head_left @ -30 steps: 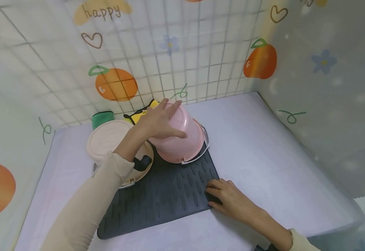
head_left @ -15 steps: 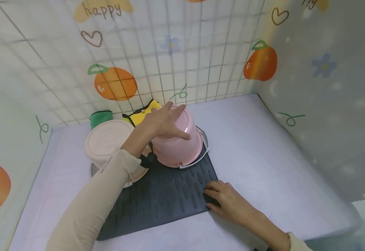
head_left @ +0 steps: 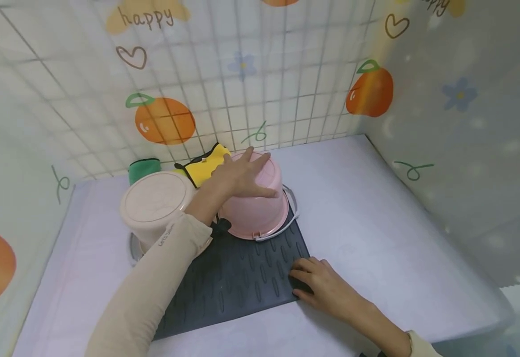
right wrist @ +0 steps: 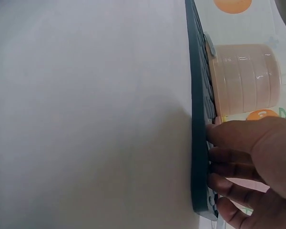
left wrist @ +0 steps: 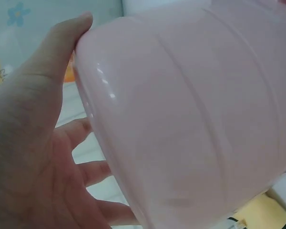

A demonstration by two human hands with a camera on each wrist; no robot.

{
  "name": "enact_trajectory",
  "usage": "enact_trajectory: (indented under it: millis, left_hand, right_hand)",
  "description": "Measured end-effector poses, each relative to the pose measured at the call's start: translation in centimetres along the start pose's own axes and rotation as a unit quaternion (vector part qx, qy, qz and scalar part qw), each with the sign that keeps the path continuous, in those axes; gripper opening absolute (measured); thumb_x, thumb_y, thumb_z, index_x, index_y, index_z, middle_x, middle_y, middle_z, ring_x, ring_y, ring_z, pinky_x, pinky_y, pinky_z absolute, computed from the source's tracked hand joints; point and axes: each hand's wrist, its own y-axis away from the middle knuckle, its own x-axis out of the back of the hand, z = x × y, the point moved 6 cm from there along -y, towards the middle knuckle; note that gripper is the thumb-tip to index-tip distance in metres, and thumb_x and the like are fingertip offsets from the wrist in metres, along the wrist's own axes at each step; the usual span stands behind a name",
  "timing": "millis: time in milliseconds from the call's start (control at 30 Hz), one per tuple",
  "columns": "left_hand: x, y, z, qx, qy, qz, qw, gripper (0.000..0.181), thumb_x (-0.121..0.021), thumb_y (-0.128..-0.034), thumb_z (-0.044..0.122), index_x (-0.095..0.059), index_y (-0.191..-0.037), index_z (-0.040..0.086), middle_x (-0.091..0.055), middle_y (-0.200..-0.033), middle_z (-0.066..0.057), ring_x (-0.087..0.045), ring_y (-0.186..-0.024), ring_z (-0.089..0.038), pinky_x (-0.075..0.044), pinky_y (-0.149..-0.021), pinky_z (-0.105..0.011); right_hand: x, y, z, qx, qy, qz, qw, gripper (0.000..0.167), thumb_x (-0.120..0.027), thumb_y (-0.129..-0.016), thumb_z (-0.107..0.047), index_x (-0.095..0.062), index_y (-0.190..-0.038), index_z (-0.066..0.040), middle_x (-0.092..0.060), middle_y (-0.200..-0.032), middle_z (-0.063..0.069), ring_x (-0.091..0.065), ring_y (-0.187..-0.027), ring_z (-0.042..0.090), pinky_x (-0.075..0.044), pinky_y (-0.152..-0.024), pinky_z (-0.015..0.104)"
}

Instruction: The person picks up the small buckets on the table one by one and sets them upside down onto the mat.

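Observation:
An upside-down pink bucket (head_left: 255, 213) stands on the dark ribbed mat (head_left: 233, 282), its white handle lying by the rim on the right. My left hand (head_left: 237, 176) grips it by the base, fingers spread over the upturned bottom and thumb along the side. In the left wrist view the thumb presses the edge of the bucket's base (left wrist: 157, 109). My right hand (head_left: 324, 285) rests at the mat's front right corner. Its fingertips touch the mat's top in the right wrist view, loosely bent. The inside of the bucket is hidden.
A cream bucket (head_left: 157, 198), also upside down, stands left of the pink one, partly behind my left sleeve. Behind them lie a yellow cloth (head_left: 206, 166) with black edging and a green cloth (head_left: 144, 170). A patterned curtain (head_left: 287, 74) stands along the table's back.
The pink bucket has come down from a tilt to stand more level on the mat. My left hand has shifted slightly right and down with it. The right hand has stayed at the mat's corner.

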Motion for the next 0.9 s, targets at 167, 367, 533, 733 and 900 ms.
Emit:
enact_trajectory:
  millis: [167, 367, 533, 733, 900]
  left_hand:
    - [0.2, 1.2, -1.2, -0.009, 0.003, 0.048, 0.9988, 0.100, -0.057, -0.0787, 0.081, -0.021, -0.160, 0.037, -0.014, -0.166, -0.006, -0.012, -0.145, -0.055, -0.022, -0.100, -0.081]
    - [1.0, 5.1, -2.8, -0.021, 0.017, 0.139, 0.9900, 0.072, -0.056, -0.0915, 0.064, -0.044, -0.152, 0.027, -0.039, -0.157, -0.003, -0.042, -0.137, -0.034, -0.042, -0.099, -0.062]
    - [1.5, 10.0, -4.5, -0.036, 0.110, 0.249, 0.9616, 0.039, -0.058, -0.0989, 0.038, -0.065, -0.132, 0.019, -0.063, -0.132, -0.003, -0.060, -0.117, -0.026, -0.049, -0.092, -0.051]
    - [0.8, 15.5, -7.3, -0.043, 0.147, 0.375, 0.9142, 0.019, -0.064, -0.0967, 0.017, -0.075, -0.111, 0.012, -0.072, -0.104, -0.001, -0.066, -0.093, -0.020, -0.053, -0.081, -0.044]
    - [-1.0, 18.8, -9.8, -0.022, 0.152, 0.416, 0.8963, 0.017, -0.066, -0.0949, 0.010, -0.076, -0.109, 0.012, -0.073, -0.101, 0.001, -0.066, -0.089, -0.016, -0.050, -0.076, -0.024]
  right_hand:
    - [-0.2, -0.2, 0.0, -0.006, -0.007, -0.003, 1.0000, 0.032, -0.083, -0.084, -0.024, -0.074, -0.110, -0.009, -0.061, -0.117, -0.002, -0.055, -0.102, 0.014, -0.049, -0.083, 0.036]
    - [0.0, -0.6, 0.0, -0.004, -0.013, -0.023, 0.9996, 0.032, -0.080, -0.087, -0.027, -0.073, -0.113, -0.009, -0.061, -0.118, -0.002, -0.056, -0.106, 0.015, -0.048, -0.084, 0.038]
    - [1.8, -1.0, 1.0, -0.018, -0.016, -0.016, 0.9996, 0.030, -0.079, -0.088, -0.026, -0.074, -0.112, -0.009, -0.064, -0.116, 0.000, -0.058, -0.106, 0.017, -0.048, -0.087, 0.040]
    - [4.9, -1.5, 3.5, -0.041, 0.002, 0.025, 0.9988, 0.026, -0.081, -0.086, -0.018, -0.074, -0.108, -0.006, -0.067, -0.111, 0.004, -0.061, -0.105, 0.022, -0.049, -0.089, 0.045]
    - [7.0, -1.5, 5.5, -0.046, 0.009, 0.050, 0.9976, 0.023, -0.081, -0.084, -0.010, -0.075, -0.105, -0.005, -0.068, -0.108, 0.008, -0.064, -0.101, 0.027, -0.052, -0.087, 0.049]
